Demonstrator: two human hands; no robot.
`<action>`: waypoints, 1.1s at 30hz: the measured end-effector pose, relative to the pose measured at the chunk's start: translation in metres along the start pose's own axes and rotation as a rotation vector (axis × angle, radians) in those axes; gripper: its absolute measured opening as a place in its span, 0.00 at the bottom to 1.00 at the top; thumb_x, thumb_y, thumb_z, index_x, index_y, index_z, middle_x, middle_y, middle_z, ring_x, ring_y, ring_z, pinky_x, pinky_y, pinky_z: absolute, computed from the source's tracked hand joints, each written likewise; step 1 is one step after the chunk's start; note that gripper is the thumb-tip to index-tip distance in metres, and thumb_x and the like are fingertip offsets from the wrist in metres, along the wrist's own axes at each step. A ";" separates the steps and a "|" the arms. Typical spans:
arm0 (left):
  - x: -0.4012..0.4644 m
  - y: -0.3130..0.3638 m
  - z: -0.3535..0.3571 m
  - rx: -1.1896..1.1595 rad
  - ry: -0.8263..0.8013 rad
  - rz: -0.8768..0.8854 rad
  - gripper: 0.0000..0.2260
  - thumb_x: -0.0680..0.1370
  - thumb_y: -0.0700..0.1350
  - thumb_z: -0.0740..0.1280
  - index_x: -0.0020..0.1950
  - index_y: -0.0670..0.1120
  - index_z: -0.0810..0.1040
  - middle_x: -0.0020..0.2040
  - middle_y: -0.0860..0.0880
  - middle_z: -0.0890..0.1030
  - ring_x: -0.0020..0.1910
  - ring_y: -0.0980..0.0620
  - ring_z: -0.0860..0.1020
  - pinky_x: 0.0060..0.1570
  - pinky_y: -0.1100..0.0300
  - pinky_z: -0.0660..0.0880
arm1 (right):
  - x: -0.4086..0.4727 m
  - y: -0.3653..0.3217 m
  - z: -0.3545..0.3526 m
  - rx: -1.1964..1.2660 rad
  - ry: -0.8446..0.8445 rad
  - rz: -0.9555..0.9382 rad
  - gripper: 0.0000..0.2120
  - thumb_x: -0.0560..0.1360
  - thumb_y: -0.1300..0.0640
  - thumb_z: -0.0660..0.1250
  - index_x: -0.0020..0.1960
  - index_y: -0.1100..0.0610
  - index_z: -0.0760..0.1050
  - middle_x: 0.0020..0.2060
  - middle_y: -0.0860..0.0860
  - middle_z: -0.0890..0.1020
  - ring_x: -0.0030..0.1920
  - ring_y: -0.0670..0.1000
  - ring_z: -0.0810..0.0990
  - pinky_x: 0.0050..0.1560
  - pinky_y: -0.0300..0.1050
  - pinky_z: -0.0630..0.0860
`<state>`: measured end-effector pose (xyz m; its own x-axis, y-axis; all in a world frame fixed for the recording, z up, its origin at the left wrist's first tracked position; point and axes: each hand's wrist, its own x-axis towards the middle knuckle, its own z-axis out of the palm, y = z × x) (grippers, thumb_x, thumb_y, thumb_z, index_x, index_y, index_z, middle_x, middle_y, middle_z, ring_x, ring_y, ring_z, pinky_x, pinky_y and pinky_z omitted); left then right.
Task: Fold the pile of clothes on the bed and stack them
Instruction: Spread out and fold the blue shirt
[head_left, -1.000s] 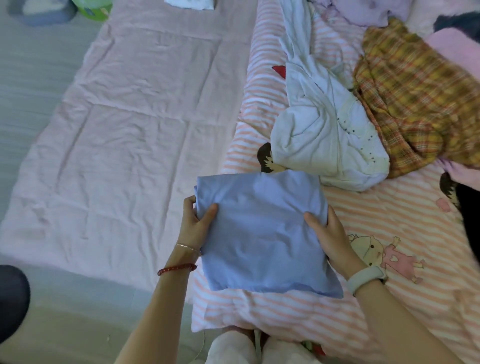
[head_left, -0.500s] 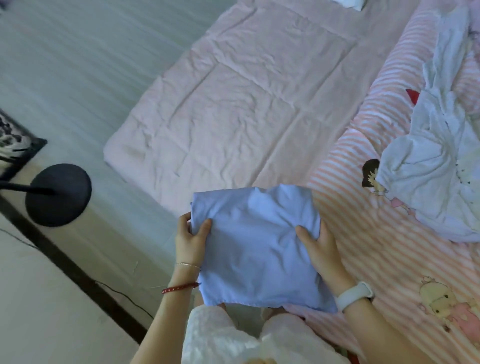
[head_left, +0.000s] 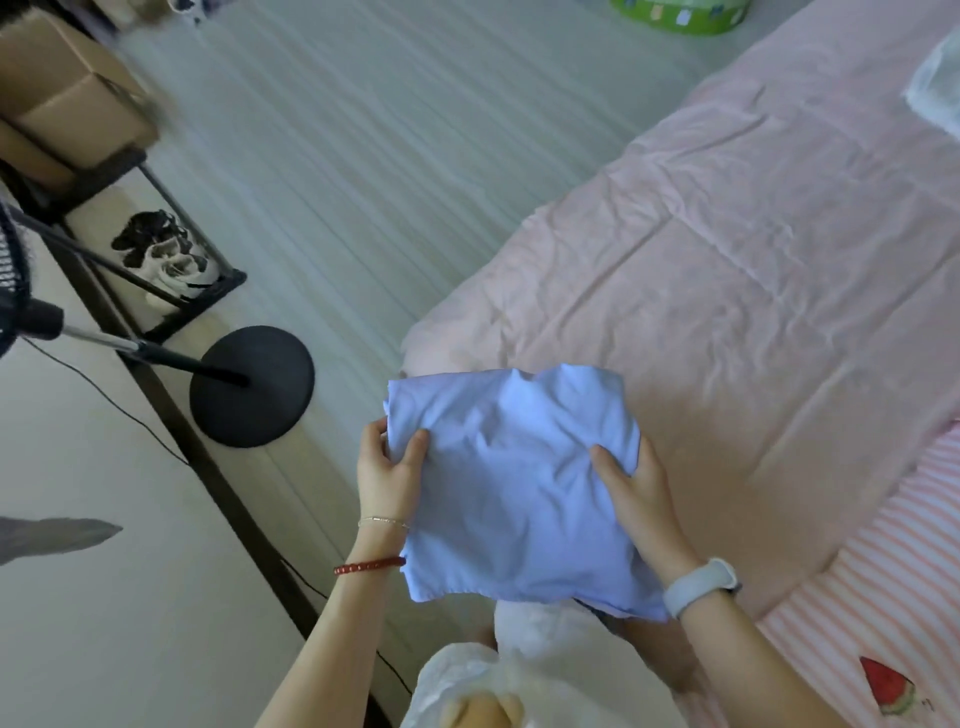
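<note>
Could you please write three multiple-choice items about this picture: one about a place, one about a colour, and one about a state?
1. Where is the black round fan base?
A. On the floor, to the left of the folded garment
B. On the pink quilt
C. On the striped sheet

2. What colour is the folded garment held in both hands?
A. Yellow plaid
B. Light blue
C. Black

3. How is the folded garment held?
A. It lies flat, untouched
B. One hand alone pinches it
C. Both hands grip its sides

Answers:
1 A: the fan base stands on the floor beside the bed.
2 B: the folded garment is light blue.
3 C: the left hand and the right hand each grip one side, thumbs on top.
</note>
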<state>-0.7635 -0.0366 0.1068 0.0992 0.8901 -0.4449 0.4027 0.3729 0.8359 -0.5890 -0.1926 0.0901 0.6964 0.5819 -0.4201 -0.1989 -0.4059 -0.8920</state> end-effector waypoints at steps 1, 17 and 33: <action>0.014 0.006 -0.008 -0.007 0.012 -0.003 0.07 0.75 0.42 0.68 0.47 0.48 0.71 0.41 0.52 0.76 0.39 0.55 0.75 0.40 0.61 0.72 | 0.011 -0.008 0.014 -0.002 -0.008 0.000 0.09 0.76 0.61 0.65 0.51 0.48 0.71 0.47 0.42 0.78 0.47 0.37 0.76 0.44 0.29 0.71; 0.280 0.157 -0.084 -0.029 0.143 0.044 0.08 0.74 0.42 0.68 0.41 0.51 0.71 0.39 0.53 0.75 0.37 0.57 0.73 0.38 0.63 0.71 | 0.219 -0.173 0.225 -0.064 -0.064 -0.153 0.10 0.75 0.67 0.65 0.53 0.57 0.71 0.45 0.40 0.76 0.44 0.28 0.75 0.42 0.20 0.67; 0.557 0.315 -0.034 0.060 -0.190 0.161 0.07 0.74 0.42 0.68 0.47 0.47 0.71 0.40 0.54 0.75 0.38 0.58 0.73 0.36 0.65 0.68 | 0.399 -0.292 0.335 0.039 0.318 -0.018 0.11 0.75 0.60 0.66 0.57 0.58 0.71 0.50 0.51 0.78 0.52 0.51 0.76 0.54 0.45 0.71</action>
<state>-0.6122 0.5854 0.1333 0.3330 0.8695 -0.3649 0.4211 0.2091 0.8826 -0.4842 0.3945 0.1269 0.8795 0.3364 -0.3366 -0.2067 -0.3671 -0.9069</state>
